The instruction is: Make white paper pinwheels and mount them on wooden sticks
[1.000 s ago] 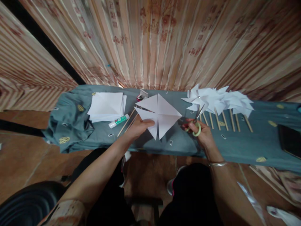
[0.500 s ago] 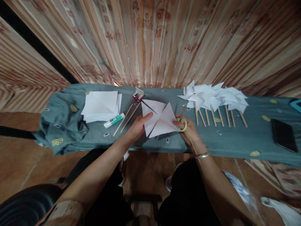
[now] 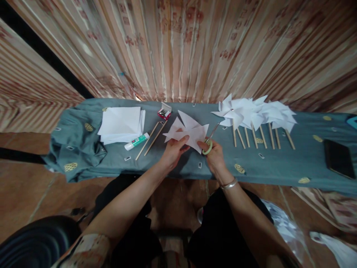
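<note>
A white paper square [image 3: 191, 131], slit in from its corners, is held above the cloth between my hands, its flaps standing apart. My left hand [image 3: 173, 149] pinches it at the lower left, thumb on top. With my right hand [image 3: 212, 152] I grip scissors [image 3: 207, 147] with pale green handles; their blades point up and to the right, away from the paper. The right thumb and fingertips also touch the sheet's right corner. Several white paper pinwheels [image 3: 245, 111] on wooden sticks lie overlapped to the right of my hands.
A stack of white paper [image 3: 121, 123] lies at the left. Between it and my hands are a glue stick [image 3: 137, 141], two loose wooden sticks [image 3: 152, 141] and a small red box of pins [image 3: 164, 111]. A dark phone [image 3: 338, 158] rests at the right on the grey-green cloth [image 3: 178, 171].
The paper has gone from nearly flat to flaps lifted and bent. My right hand with the scissors has moved left; my left hand has shifted slightly right and closed further over the sheet.
</note>
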Demonstrator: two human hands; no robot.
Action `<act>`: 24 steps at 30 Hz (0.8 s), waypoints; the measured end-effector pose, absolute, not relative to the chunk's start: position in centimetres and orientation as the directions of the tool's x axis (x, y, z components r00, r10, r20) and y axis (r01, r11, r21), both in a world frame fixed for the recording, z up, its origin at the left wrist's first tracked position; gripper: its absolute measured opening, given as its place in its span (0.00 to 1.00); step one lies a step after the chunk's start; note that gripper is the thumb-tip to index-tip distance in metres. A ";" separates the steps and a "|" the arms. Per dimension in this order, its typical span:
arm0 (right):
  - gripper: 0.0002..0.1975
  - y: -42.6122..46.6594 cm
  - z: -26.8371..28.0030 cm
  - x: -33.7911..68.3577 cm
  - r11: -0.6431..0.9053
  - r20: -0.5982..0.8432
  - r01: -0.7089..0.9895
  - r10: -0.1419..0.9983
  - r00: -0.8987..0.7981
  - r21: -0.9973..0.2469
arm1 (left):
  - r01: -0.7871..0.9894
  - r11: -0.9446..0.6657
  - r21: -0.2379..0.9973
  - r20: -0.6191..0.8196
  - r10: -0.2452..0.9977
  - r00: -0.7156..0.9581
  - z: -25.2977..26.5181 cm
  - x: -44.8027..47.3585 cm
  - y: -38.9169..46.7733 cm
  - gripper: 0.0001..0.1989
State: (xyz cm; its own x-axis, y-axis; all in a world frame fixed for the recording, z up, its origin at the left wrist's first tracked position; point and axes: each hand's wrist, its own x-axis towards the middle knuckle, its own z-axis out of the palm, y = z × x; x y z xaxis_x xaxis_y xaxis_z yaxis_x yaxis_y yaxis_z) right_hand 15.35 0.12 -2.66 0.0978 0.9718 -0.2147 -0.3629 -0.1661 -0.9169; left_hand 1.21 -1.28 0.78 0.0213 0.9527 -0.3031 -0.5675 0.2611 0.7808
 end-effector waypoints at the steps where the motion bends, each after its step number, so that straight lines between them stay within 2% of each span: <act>1: 0.19 -0.1 -2.6 15.2 -0.174 -0.214 -0.328 0.973 0.090 -0.929 | -0.575 0.253 0.778 -0.317 0.949 -0.012 0.7 1.2 -1.1 0.26; 4: 0.22 -0.4 -2.2 15.3 -0.200 -0.231 -0.261 0.968 0.095 -0.944 | -0.541 0.215 0.813 -0.308 0.947 -0.087 0.5 1.2 -0.7 0.30; 7: 0.22 -0.6 -1.9 16.0 -0.202 -0.216 -0.200 0.975 0.049 -0.959 | -0.449 0.141 0.882 -0.221 0.966 -0.130 0.5 0.8 -0.4 0.32; 11: 0.26 -1.4 -1.3 17.5 -0.221 -0.204 -0.093 0.965 -0.162 -0.971 | -0.348 0.016 0.937 -0.092 0.974 -0.205 0.4 -0.3 0.6 0.33; 14: 0.29 -2.1 -0.5 18.3 -0.248 -0.219 -0.034 0.905 -0.366 -0.968 | -0.338 -0.060 0.939 -0.035 0.963 -0.268 0.5 -1.4 1.8 0.34; 18: 0.31 -3.0 0.5 18.7 -0.227 -0.223 0.058 0.817 -0.532 -0.972 | -0.354 -0.094 0.931 -0.007 0.962 -0.274 0.8 -1.9 2.6 0.35; 24: 0.30 -3.2 0.6 18.8 -0.177 -0.209 0.112 0.792 -0.574 -0.978 | -0.297 -0.050 0.953 -0.029 0.967 -0.253 1.5 -1.0 1.8 0.33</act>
State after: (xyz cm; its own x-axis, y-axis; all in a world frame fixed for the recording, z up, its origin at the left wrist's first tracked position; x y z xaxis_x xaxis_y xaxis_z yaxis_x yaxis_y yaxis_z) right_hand 18.81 -3.15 0.64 -0.5736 0.7920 -0.2090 0.1120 -0.1769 -0.9778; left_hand -1.02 1.84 1.49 -0.2535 0.9669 -0.0287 -0.2974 -0.0497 0.9535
